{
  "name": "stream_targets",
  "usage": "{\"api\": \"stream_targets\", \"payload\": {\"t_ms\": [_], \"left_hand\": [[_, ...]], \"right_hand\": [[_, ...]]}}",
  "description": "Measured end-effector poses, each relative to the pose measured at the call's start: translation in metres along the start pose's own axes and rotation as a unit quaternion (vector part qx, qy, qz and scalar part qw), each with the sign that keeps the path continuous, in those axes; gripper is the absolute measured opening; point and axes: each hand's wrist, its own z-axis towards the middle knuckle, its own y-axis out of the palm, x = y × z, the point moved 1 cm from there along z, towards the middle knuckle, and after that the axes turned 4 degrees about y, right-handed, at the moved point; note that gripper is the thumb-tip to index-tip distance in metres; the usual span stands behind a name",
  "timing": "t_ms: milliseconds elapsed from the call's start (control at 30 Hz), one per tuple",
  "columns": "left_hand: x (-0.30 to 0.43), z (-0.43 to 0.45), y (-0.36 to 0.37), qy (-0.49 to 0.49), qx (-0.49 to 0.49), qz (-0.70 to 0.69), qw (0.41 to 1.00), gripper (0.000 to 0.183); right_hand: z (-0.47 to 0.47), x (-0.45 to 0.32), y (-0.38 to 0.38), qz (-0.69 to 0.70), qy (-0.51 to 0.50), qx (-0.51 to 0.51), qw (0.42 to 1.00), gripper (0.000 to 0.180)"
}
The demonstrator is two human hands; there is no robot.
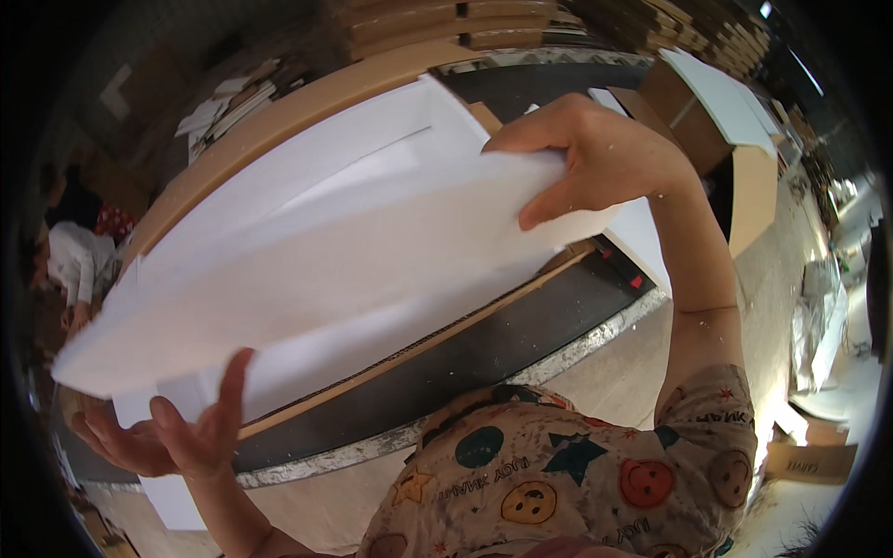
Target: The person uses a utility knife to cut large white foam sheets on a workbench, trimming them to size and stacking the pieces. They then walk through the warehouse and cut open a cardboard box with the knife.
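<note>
A long white panel [335,258] is held slantwise above a long cardboard box [279,125] that has white lining or pieces inside. My right hand [586,153] grips the panel's right end, with the thumb on the near side and the fingers over the far edge. Below the panel's left part is my left hand [174,425], palm up with its fingers spread. Nothing shows between those fingers; any light touch on the panel's lower edge cannot be told. The panel hides part of the box's inside.
The box lies on a black conveyor belt [446,376] with a worn metal edge. An open carton [753,202] with white boards stands at the right. Stacked cardboard [446,24] is at the back. Another person in a light top [80,258] is at the far left.
</note>
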Motion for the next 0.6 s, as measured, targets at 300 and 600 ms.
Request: {"api": "stream_targets", "payload": {"t_ms": [300,600], "left_hand": [[0.050,0.038,-0.050,-0.080,-0.345,-0.314,0.881,0.053],[0.144,-0.026,-0.079,-0.256,-0.416,-0.389,0.781,0.042]], "right_hand": [[-0.119,0.049,0.032,0.280,0.154,0.099,0.942,0.024],[-0.229,0.300,0.152,-0.120,0.401,0.124,0.900,0.045]]}}
